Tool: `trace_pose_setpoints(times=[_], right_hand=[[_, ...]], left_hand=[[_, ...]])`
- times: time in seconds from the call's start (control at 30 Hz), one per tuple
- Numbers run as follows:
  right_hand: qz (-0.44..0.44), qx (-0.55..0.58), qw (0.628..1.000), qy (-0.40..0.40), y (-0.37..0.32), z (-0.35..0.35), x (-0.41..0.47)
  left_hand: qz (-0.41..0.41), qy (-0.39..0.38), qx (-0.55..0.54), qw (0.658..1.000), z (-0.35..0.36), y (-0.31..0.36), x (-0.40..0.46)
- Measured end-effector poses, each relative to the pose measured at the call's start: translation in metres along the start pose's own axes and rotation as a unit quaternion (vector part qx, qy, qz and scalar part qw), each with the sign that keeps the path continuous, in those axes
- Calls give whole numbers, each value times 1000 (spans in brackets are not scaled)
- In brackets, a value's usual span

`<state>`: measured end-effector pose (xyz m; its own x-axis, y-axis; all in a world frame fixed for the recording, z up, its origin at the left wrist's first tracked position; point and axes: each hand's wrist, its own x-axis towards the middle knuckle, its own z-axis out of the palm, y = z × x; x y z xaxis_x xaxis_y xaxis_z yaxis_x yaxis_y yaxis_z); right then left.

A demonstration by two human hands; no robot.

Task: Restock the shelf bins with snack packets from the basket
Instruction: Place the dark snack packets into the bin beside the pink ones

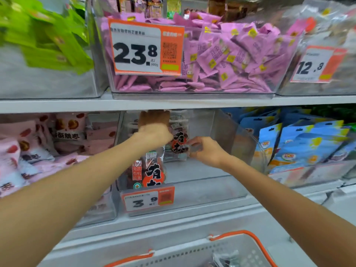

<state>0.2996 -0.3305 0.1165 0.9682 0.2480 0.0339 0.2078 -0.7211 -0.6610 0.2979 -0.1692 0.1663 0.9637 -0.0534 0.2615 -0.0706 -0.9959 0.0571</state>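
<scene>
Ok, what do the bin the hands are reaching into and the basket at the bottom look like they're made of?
The bin looks like clear, glossy rigid plastic, probably acrylic: the packets and shelf show straight through its walls. The basket looks like matte pale grey moulded plastic, with rows of perforations along its rim; its orange handle seems plastic too.

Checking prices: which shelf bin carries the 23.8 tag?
The clear upper-shelf bin filled with pink snack packets; the neighbouring tags read 12.8 and 3.9.

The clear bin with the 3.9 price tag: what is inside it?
Inside the clear bin stand red date packets at its left side, held by both the left hand and right hand. The hands cover whatever lies farther back.
</scene>
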Motion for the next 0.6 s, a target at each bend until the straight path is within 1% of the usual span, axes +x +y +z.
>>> trace_pose_setpoints(times=[0.1, 0.17, 0.27, 0.37, 0.43, 0.53, 0.6], right_hand=[[-34, 26, 999, 21, -7, -5, -33], [-41, 36, 998, 19, -14, -8, -57], [-40, 78, 996, -6, -20, -7, -101], [-5, 102, 994, -44, -9, 1, -137], [17, 94, 993, -76, 6, 11, -156], [90, 97, 984, -120, 42, 45, -188], [125, 50, 982, -135, 68, 72, -206]], left_hand=[[17, 46, -97, 994, -14, 2, -39], [11, 32, -181, 983, -21, 4, -66], [-13, -42, -282, 958, -23, 5, -113], [-19, -148, -346, 926, -3, 3, -152], [-27, -213, -371, 904, 20, -1, -174], [-48, -295, -387, 872, 59, -12, -208], [-75, -357, -383, 849, 87, -16, -226]])
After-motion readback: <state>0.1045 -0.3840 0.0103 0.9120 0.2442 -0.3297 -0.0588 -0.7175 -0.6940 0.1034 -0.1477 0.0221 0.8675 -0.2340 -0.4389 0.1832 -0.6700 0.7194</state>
